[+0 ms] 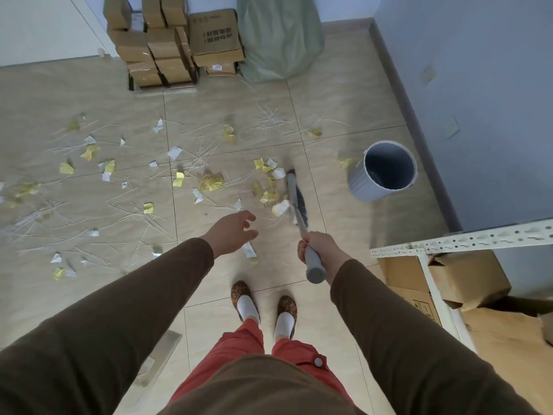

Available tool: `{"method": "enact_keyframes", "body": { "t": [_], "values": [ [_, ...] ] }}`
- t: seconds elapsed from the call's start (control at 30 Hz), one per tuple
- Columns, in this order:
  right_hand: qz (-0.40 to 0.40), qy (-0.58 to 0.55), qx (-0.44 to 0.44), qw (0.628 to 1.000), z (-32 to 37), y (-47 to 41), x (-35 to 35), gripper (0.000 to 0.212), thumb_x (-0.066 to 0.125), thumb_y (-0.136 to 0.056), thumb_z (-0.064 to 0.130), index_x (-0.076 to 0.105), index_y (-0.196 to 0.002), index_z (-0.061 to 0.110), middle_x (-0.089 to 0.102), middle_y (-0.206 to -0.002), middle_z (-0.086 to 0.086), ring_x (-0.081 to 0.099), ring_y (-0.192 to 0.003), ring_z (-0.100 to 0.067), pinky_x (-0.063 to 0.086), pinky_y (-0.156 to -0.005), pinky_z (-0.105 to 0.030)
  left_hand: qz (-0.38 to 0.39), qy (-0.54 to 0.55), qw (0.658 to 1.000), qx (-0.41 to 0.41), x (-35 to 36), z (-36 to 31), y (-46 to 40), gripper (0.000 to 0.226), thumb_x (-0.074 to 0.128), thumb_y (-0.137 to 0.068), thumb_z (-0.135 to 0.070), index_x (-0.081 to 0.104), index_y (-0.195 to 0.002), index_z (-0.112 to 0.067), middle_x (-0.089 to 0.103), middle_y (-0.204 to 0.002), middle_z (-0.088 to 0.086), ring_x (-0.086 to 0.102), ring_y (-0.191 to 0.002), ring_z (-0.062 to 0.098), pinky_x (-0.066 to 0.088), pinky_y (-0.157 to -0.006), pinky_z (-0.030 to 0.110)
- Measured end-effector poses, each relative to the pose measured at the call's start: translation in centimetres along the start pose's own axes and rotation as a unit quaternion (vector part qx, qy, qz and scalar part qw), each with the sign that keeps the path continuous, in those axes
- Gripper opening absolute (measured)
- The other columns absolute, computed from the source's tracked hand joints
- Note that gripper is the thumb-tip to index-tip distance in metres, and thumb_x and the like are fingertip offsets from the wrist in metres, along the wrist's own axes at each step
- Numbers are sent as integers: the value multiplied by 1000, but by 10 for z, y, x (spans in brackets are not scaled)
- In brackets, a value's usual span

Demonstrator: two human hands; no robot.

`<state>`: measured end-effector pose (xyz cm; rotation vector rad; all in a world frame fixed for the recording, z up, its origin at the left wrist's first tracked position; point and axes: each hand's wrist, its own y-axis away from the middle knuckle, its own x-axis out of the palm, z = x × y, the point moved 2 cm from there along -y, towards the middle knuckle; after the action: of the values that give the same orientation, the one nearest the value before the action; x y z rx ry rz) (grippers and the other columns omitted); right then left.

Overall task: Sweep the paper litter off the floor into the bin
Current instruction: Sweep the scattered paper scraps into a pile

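Right hand: the right hand was wrapped round the grey handle of the broom, gripping it a little above the handle's blunt end, which stuck out below the fist.
Left hand: the left hand hung over the floor with fingers loosely spread and relaxed, holding nothing and touching nothing.
Broom: one; its dark head rested on the tiled floor between the person's feet and the bin, its left side against a small heap of scraps. The head was blurred, so its bristles could not be made out.
Paper litter: the paper litter lay scattered over the floor from the left edge of the view to the broom, yellow and white crumpled scraps mixed with many thin white strips. Roughly thirty scraps showed; the strips were too many and too fine to count.
Stray scrap: one yellow scrap lay just beside the bin's left side.
Bin: one grey round bin, standing upright on the floor close to the blue-grey wall, right of the broom head and apart from it.
Boxes: a stack of cardboard boxes stood at the far wall; about a dozen showed.
Sack: one pale green sack leaned beside the boxes.
Shelf: one white metal shelf frame at right, with cardboard under it.
Feet: two, in patterned slippers and white socks.
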<state>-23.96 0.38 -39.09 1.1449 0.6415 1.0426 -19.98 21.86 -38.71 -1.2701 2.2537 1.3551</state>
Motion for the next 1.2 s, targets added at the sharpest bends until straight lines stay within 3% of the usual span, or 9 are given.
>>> {"method": "enact_keyframes", "body": {
  "t": [0.23,0.37,0.47,0.67,0.73,0.87,0.97,1.2],
  "values": [
    [8,10,-22,1000,1,26,28,12,40,-98,6,50,-91,5,45,-71,-5,41,-47,-10,39,-36,-17,1,10,1000,0,-21,13,-6,45,65,-93,-35,54,-134,-21,63,-123,4,60,-109,22,46,-88,29],
    [-31,81,-72,994,4,25,46,18,33,-97,2,48,-107,6,41,-65,-5,39,-50,-12,39,-38,-18,-9,9,1000,2,-36,23,-9,46,65,-92,-36,54,-134,-22,62,-125,5,59,-111,22,47,-93,33],
    [-31,44,-42,998,13,10,65,20,34,-99,2,46,-114,4,40,-68,-5,38,-51,-11,38,-37,-16,-26,-2,1000,6,-48,28,-13,47,65,-92,-37,54,-135,-22,62,-128,4,58,-116,23,46,-99,36],
    [53,-97,32,993,31,5,59,4,43,-96,5,45,-93,6,43,-65,-4,42,-34,-7,38,-32,-16,-40,-14,999,12,-63,32,-29,46,65,-93,-33,55,-136,-18,60,-132,6,57,-121,24,43,-99,34],
    [66,-117,34,990,38,7,43,4,51,-96,11,47,-97,9,49,-69,-5,44,-37,-7,40,-32,-17,-33,-14,999,8,-68,31,-37,45,65,-94,-33,55,-135,-18,60,-132,6,57,-121,24,43,-99,33],
    [50,-30,-47,997,70,9,26,22,45,-99,7,55,-115,17,47,-73,-6,42,-41,-7,38,-35,-17,-29,-6,1000,2,-78,22,-59,46,65,-93,-34,55,-135,-18,60,-130,5,57,-119,23,44,-100,34],
    [13,84,-139,987,110,4,25,26,38,-97,1,52,-111,18,42,-73,-5,39,-44,-7,36,-38,-18,-27,-5,1000,1,-86,6,-80,45,65,-93,-34,56,-134,-18,60,-130,6,57,-119,24,44,-101,35],
    [-68,147,-178,971,230,-54,18,35,37,-98,6,46,-132,11,45,-78,-5,43,-54,-12,43,-42,-22,-27,-2,1000,-6,-106,-39,-143,43,66,-93,-32,57,-133,-19,60,-126,5,59,-115,24,46,-99,35]
  ]
}}
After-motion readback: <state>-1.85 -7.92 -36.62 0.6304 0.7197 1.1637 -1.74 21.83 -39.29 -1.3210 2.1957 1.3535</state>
